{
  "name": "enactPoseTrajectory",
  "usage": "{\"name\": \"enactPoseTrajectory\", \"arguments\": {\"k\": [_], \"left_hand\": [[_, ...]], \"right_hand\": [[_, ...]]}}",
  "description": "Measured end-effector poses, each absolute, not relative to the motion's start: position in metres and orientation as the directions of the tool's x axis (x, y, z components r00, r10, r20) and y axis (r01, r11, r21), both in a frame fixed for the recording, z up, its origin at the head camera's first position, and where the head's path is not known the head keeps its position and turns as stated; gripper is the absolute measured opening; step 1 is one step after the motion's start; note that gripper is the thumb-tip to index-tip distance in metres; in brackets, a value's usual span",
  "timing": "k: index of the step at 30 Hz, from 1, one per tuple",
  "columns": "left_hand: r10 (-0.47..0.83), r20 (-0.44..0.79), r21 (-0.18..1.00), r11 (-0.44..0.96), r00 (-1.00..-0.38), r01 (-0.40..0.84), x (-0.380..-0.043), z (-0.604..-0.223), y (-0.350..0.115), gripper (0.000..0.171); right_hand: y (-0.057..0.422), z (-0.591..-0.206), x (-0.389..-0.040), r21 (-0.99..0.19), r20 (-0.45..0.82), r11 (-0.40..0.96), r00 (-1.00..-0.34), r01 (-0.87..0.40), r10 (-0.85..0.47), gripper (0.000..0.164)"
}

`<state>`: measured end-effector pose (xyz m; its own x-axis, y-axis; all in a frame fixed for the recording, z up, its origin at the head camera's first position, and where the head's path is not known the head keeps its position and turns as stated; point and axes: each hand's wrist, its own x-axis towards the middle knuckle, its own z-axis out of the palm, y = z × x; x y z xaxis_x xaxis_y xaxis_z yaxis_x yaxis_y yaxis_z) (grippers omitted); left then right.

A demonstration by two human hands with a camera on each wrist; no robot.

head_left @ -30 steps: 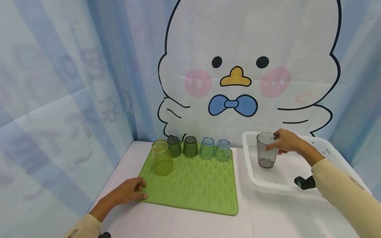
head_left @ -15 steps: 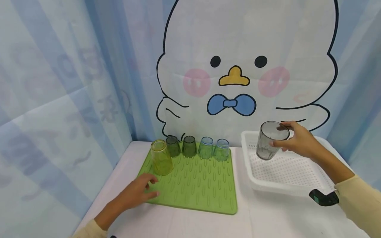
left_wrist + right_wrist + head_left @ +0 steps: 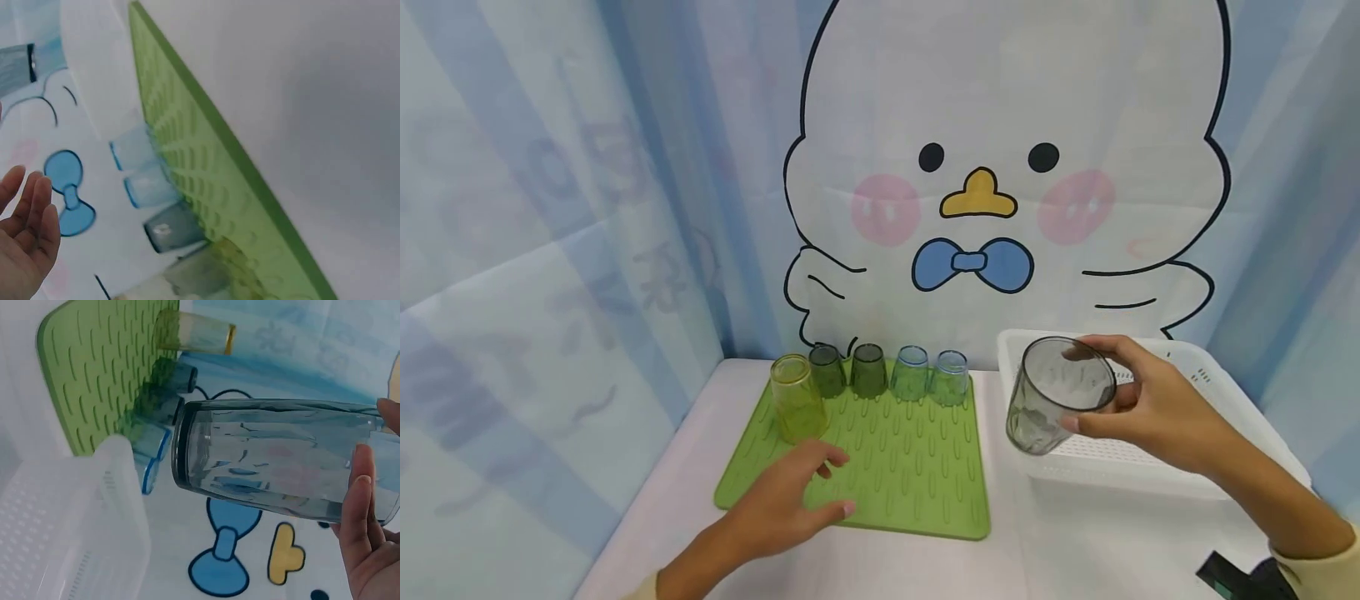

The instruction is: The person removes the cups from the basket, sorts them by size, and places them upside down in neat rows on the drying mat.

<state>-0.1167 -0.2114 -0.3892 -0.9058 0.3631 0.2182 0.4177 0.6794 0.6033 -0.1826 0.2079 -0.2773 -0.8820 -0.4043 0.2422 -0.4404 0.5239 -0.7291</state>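
My right hand [image 3: 1165,412] grips a large smoky-grey drinking glass [image 3: 1033,412] near its rim. Tilted with its mouth up toward me, the glass hangs over the left front edge of the white basket [image 3: 1135,477]. In the right wrist view the fingers [image 3: 356,512] lie against the rim end of the glass. My left hand [image 3: 775,508] is over the front left of the green drying mat [image 3: 917,475], thumb and fingers spread and holding nothing. A tall yellow glass [image 3: 797,408] stands upside down on the mat just beyond it.
Two small dark glasses [image 3: 869,372] and two small bluish glasses [image 3: 910,375] stand upside down along the mat's back edge. The basket sits to the right of the mat on a white-covered table [image 3: 940,571]. A curtain [image 3: 970,317] with a cartoon bird hangs close behind.
My right hand has lifted the grey glass out of the basket and brought it nearer and slightly left, tilting it. My left hand has moved right from the mat's left edge to over the mat.
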Motion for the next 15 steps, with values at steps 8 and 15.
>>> {"name": "enactPoseTrajectory", "arguments": {"k": [8,15], "left_hand": [[0.402,0.314,0.595,0.622,-0.860,0.509,-0.104,-0.380,-0.184,0.056],[0.428,0.333,0.602,0.590,-0.840,0.539,-0.095,-0.376,-0.167,0.076]], "right_hand": [[0.173,-0.288,-0.148,-0.823,0.238,0.330,-0.808,-0.462,-0.539,0.081],[0.154,-0.305,-0.135,-0.897,0.160,0.233,-0.768,-0.375,-0.620,0.083]]}}
